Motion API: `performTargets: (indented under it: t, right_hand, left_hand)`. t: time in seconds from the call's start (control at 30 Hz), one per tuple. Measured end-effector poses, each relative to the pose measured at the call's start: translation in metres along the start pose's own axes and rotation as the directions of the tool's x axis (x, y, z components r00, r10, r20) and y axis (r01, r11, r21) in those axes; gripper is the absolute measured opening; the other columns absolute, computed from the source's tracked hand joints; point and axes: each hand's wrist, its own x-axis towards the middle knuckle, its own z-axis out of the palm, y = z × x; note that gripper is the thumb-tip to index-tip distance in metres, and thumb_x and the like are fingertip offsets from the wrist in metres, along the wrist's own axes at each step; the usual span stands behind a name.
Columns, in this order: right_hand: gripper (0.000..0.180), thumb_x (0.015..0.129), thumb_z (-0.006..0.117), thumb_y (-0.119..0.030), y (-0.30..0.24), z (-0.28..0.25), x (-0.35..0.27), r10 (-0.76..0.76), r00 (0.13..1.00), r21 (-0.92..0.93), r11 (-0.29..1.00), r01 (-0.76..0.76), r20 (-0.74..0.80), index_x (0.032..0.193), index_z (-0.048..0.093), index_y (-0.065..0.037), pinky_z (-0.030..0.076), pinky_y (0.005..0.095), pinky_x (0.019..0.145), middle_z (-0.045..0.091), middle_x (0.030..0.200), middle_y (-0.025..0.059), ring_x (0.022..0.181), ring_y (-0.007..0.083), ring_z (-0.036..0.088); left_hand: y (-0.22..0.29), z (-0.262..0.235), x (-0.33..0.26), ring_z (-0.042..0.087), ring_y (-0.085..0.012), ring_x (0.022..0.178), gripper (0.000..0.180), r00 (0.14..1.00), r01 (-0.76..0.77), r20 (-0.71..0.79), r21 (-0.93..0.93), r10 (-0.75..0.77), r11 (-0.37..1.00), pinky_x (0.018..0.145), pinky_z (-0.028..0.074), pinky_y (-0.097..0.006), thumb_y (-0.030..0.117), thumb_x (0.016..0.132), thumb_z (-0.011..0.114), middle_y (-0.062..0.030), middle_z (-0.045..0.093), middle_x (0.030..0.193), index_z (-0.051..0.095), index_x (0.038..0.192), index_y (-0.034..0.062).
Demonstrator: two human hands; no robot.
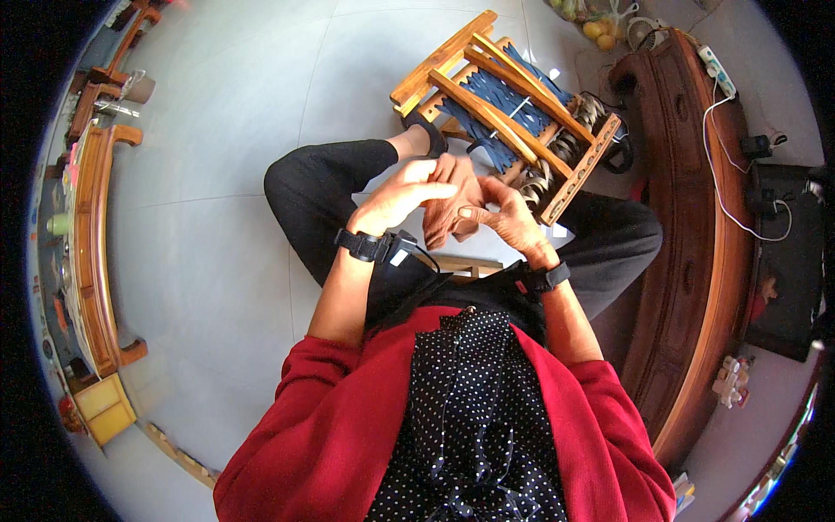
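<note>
A crumpled piece of brown cloth (445, 209) is held between my two hands, above my lap. My left hand (398, 197) grips it from the left, with the thumb lying across its front. My right hand (509, 223) pinches its right side between thumb and fingers. The folds hide some of the fingertips and the cloth's full shape. Just beyond my right hand lies a wooden frame (502, 123) with slats. Dark blue fabric (491, 100) is stretched in it, and beige and dark strips (537, 184) hang at its near right end.
A carved dark wood cabinet (674, 252) runs along my right, with a white power strip (717, 71) and cords on it. Far off to the left stands a long wooden bench (97, 244). Yellow fruit (600, 35) in bags and a small fan (644, 33) sit at the back right.
</note>
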Motion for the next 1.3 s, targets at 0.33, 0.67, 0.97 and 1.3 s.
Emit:
performTargets:
  t: [0.33, 0.67, 0.97, 1.3]
  right_hand:
    - [0.033, 0.095, 0.057, -0.014, 0.010, -0.006, -0.004, 0.097, 0.992, 0.560, 0.819, -0.127, 0.083, 0.127, 0.058, -0.004, 0.052, 0.0247, 0.087, 0.068, 0.107, 0.0029, 0.098, 0.0122, 0.064]
    - [0.057, 0.079, 0.077, -0.020, 0.025, -0.065, 0.044, -0.497, 0.769, -0.829, 0.554, -0.074, -0.401, 0.130, 0.055, -0.008, 0.039, 0.0483, 0.101, 0.057, 0.125, 0.0157, 0.117, 0.0332, 0.053]
    - [0.075, 0.072, 0.080, -0.013, 0.033, -0.087, 0.106, -0.216, 0.912, -0.910, 0.311, -0.275, -0.349, 0.139, 0.047, -0.015, 0.042, 0.0518, 0.095, 0.057, 0.121, 0.0116, 0.118, 0.0335, 0.056]
    - [0.068, 0.072, 0.081, -0.009, 0.040, -0.140, 0.084, -0.223, 0.960, -0.920, 0.386, -0.072, -0.169, 0.134, 0.054, -0.019, 0.042, 0.0514, 0.091, 0.059, 0.116, 0.0086, 0.116, 0.0315, 0.057]
  left_hand:
    - [-0.003, -0.003, 0.001, 0.034, -0.0264, 0.144, 0.122, 0.996, -0.090, 0.031, 0.179, 0.085, 0.980, 0.117, 0.027, -0.039, 0.035, 0.069, 0.090, -0.0145, 0.038, 0.154, 0.015, 0.159, 0.0053]
    - [-0.051, -0.007, 0.006, 0.056, -0.0142, 0.118, 0.047, 0.954, 0.229, -0.195, -0.011, -0.227, 0.973, 0.101, 0.043, -0.028, 0.030, 0.094, 0.069, -0.0072, 0.063, 0.127, 0.061, 0.129, 0.0000]
    - [-0.084, -0.022, 0.015, 0.060, -0.0143, 0.114, 0.037, 0.968, 0.043, -0.234, -0.189, -0.088, 0.981, 0.101, 0.045, -0.029, 0.019, 0.098, 0.064, -0.0046, 0.065, 0.125, 0.060, 0.130, 0.0020]
    - [-0.103, -0.037, 0.020, 0.061, -0.0137, 0.110, 0.034, 0.914, 0.007, -0.398, -0.184, -0.081, 0.983, 0.096, 0.048, -0.031, 0.022, 0.099, 0.063, -0.0053, 0.065, 0.119, 0.061, 0.125, -0.0002]
